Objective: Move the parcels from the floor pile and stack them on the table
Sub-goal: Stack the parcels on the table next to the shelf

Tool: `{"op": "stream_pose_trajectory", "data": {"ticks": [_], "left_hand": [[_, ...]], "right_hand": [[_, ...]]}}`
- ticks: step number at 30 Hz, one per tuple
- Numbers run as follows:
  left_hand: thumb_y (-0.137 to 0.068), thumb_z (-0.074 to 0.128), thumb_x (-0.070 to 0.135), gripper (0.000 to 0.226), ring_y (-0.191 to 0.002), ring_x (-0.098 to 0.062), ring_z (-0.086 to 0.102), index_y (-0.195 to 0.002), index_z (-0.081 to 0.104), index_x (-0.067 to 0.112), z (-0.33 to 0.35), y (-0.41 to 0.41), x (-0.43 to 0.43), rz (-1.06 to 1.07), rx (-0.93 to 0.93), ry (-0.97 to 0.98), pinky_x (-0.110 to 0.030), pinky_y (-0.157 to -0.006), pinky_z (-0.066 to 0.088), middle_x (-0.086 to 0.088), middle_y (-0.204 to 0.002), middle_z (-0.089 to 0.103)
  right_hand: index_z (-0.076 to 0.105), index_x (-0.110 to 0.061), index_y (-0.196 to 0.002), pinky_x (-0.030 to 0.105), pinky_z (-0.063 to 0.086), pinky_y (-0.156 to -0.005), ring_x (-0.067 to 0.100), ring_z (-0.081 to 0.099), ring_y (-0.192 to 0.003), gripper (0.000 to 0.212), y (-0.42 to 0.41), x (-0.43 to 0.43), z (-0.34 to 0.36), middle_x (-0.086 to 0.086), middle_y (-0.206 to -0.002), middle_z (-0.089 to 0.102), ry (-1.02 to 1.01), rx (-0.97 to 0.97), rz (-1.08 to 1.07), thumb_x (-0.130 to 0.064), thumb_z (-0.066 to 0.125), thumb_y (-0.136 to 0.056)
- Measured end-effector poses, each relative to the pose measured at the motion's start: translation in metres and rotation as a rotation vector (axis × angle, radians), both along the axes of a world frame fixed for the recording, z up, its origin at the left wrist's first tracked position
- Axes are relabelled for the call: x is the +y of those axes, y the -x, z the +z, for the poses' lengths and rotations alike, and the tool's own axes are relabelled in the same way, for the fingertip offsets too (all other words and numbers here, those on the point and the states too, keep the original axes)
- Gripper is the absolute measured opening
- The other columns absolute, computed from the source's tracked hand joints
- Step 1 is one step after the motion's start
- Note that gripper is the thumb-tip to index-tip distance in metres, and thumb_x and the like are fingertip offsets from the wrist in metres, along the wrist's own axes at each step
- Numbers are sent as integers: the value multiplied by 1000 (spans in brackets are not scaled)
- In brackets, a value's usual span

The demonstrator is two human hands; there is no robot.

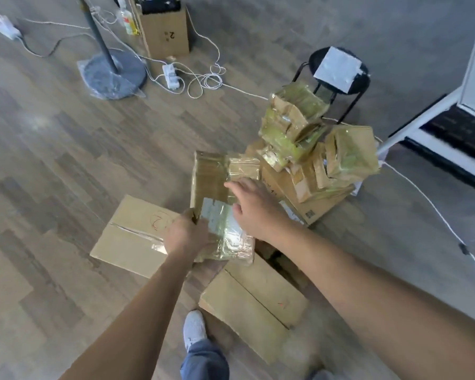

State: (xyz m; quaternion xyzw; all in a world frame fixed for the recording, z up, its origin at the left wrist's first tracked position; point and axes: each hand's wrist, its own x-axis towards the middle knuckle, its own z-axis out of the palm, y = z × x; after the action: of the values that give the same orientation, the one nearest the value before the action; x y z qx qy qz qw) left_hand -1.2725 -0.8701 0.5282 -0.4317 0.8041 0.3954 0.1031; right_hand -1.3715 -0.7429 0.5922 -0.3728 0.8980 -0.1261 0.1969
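Left hand [187, 237] is curled round the near corner of a long taped parcel [210, 174], pointed away above floor boxes [132, 239]; right hand [254, 209] is held open, empty, over its right side.

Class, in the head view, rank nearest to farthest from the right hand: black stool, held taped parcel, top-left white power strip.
1. taped parcel, under the right hand
2. black stool, beyond, to the right
3. white power strip, far top left
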Motion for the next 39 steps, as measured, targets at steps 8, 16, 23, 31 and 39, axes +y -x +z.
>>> {"op": "stream_pose_trajectory", "data": {"ticks": [8,16,23,31,39], "left_hand": [[-91,45,33,25,-97,-31,61,-108,63,30,142,63,220,-492,133,321,-35,-79,50,-6,-98,67],[-100,38,31,25,-83,-26,56,-111,58,22,272,116,487,-929,291,605,-30,-63,38,-7,-94,61],[-99,38,31,25,-94,-28,60,-114,58,23,339,167,646,-1201,519,747,-31,-66,37,-8,-101,61],[-97,39,27,26,-107,-27,53,-112,59,20,370,266,810,-1420,766,820,-38,-88,39,-10,-104,62],[-91,50,22,19,-117,-27,50,-102,66,18,374,414,941,-1528,1055,702,-40,-98,35,-4,-100,69]], "right_hand": [[41,-18,-143,41,30,-112,26,33,-134,47,47,252,123,4,-145,44,76,293,-143,-12,43,-96],[61,-14,-120,45,33,-106,23,44,-121,30,61,530,218,1,-120,62,39,395,-306,-24,43,-99],[62,-19,-102,50,27,-110,23,54,-103,26,70,694,267,0,-100,64,18,394,-547,-28,38,-102],[60,-22,-105,40,42,-78,24,58,-99,22,126,845,298,-3,-102,64,-27,524,-712,-34,43,-99],[63,-21,-105,32,33,-68,25,60,-98,26,237,957,318,3,-99,67,-264,656,-929,-38,44,-101]]}}
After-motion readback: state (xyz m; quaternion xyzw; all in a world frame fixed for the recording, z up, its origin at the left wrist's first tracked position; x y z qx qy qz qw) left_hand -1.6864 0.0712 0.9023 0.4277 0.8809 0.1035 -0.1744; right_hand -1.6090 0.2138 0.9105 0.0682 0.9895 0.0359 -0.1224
